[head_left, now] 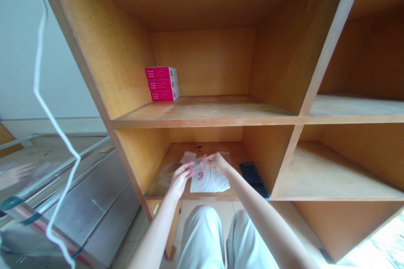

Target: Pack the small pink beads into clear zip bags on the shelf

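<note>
Both my hands reach into the lower shelf compartment (164,176) of a wooden shelving unit. My left hand (180,178) and my right hand (214,162) pinch the two ends of a small clear plastic bag (198,164) with a few small pink-red pieces (200,175) inside. The bag hangs just above a white sheet of paper (210,183) lying on the shelf. More clear bags (188,156) lie behind my hands.
A dark phone (254,178) lies on the same shelf, right of the paper. Three stacked pink boxes (162,84) stand at the back left of the shelf above. A white cable (47,113) dangles at left over a metal surface (94,210). Compartments open to the right.
</note>
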Demonstrator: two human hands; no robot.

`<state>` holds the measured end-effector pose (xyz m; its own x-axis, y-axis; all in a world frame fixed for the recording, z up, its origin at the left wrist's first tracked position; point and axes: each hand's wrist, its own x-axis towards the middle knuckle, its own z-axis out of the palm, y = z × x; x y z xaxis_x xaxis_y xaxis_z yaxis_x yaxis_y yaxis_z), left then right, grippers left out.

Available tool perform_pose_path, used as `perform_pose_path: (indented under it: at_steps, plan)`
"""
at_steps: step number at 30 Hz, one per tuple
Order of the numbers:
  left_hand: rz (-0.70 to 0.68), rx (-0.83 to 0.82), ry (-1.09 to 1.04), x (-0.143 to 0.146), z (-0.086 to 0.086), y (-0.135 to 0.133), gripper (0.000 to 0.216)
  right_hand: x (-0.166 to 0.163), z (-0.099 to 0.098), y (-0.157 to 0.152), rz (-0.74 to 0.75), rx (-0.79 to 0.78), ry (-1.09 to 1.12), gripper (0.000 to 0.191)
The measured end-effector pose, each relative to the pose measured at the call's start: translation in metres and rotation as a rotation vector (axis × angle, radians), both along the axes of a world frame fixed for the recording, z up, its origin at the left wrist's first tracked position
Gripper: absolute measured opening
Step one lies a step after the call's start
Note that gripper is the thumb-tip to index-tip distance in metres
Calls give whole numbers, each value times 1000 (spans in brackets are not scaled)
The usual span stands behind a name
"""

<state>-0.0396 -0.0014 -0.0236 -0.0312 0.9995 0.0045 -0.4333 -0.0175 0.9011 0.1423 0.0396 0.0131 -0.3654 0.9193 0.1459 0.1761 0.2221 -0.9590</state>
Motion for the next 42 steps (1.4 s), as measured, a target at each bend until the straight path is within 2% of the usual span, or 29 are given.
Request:
perform_pose_path:
  at_steps: [6, 12, 17, 21, 24, 28, 31, 35, 39, 42]
  plan:
    - [-5, 16, -25, -1, -3, 2, 33, 3, 4, -7, 107, -70, -23, 31]
    - [14, -15, -28, -2, -9, 5, 34, 1, 3, -8, 71, -68, -31, 25]
    - [10, -12, -25, -3, -8, 6, 39, -6, 8, -10, 48, -159, 12, 24]
    - [5, 15, -78, -6, -9, 8, 48, -10, 12, -10, 132, -247, 60, 26]
    - [39, -31, -175, -7, -14, 11, 38, -12, 15, -8, 164, -249, 72, 26]
    - [55, -88, -266, -3, -23, 11, 15, -18, 20, -3, 104, -226, 121, 24]
    - [-3, -92, -239, 5, -26, 7, 14, -23, 25, 0, 102, -223, 167, 26]
    - [-160, -81, -164, 16, -21, 2, 29, -30, 28, -1, 103, -225, 206, 30]
    - [-279, 4, -162, 16, -12, 2, 31, -30, 26, -5, 143, -267, 154, 29]
    - [-348, 98, -167, 10, -3, 1, 44, -26, 24, -7, 193, -280, 133, 30]
